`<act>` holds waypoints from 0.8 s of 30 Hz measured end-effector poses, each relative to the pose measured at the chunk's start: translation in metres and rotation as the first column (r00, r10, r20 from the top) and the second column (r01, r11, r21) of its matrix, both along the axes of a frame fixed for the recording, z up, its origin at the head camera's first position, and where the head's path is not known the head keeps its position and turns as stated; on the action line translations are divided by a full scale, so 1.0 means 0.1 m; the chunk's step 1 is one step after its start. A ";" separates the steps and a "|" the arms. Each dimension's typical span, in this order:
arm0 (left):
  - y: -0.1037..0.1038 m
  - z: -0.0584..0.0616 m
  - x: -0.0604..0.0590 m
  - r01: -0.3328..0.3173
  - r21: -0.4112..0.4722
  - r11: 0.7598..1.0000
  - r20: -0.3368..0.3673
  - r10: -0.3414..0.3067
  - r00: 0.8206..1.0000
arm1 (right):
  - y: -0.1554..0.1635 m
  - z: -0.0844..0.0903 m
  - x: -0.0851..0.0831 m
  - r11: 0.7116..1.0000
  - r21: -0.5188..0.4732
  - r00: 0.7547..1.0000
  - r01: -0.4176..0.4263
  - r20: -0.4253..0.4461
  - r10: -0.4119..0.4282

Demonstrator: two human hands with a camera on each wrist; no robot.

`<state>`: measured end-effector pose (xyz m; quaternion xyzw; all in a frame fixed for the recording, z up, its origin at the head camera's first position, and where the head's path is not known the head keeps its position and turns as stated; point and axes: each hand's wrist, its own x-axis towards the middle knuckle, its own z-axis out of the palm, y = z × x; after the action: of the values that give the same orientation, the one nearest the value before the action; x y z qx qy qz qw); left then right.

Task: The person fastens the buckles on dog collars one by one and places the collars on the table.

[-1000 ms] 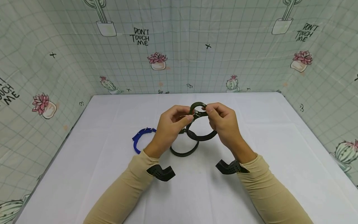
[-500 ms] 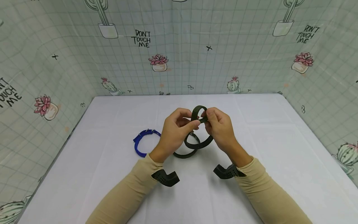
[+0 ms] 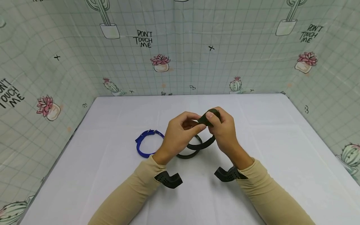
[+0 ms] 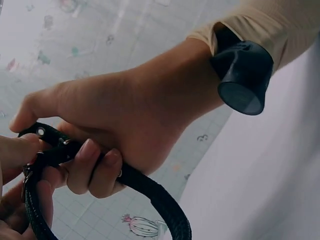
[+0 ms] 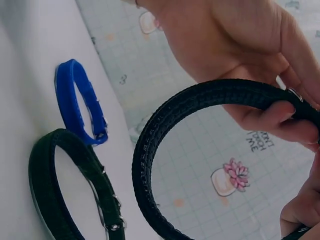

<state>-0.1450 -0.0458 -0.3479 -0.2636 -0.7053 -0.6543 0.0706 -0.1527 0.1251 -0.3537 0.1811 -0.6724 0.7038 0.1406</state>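
The black collar [image 3: 206, 142] is held up above the white surface [image 3: 270, 147], its looped strap hanging down between the two hands. The right hand [image 3: 222, 129] pinches the strap's upper end with curled fingers and thumb, and the left hand [image 3: 180, 132] grips the strap just beside it, fingers curled round the band, the two hands nearly touching. A second dark collar [image 5: 60, 195] lies on the surface beneath them, and a blue collar [image 3: 146, 143] rests near it, to the left.
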 end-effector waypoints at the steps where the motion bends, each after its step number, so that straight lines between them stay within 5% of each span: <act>1: 0.00 0.00 0.00 0.007 0.001 1.000 0.020 -0.007 1.000 | 0.00 0.00 0.00 1.000 -0.029 1.000 0.002 0.015 -0.001; 6: 0.01 -0.01 0.01 0.025 -0.003 1.000 0.051 -0.025 0.998 | -0.02 0.01 0.01 0.990 -0.143 0.999 -0.012 0.050 0.020; 24: 0.07 -0.02 0.09 0.001 0.015 1.000 -0.109 0.001 0.994 | -0.08 0.03 0.07 0.949 -0.316 0.999 -0.007 0.030 0.017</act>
<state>-0.1360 -0.0386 -0.3496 -0.2983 -0.6955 -0.6442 0.1109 -0.1461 0.1173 -0.3507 0.1489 -0.5523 0.8060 0.1524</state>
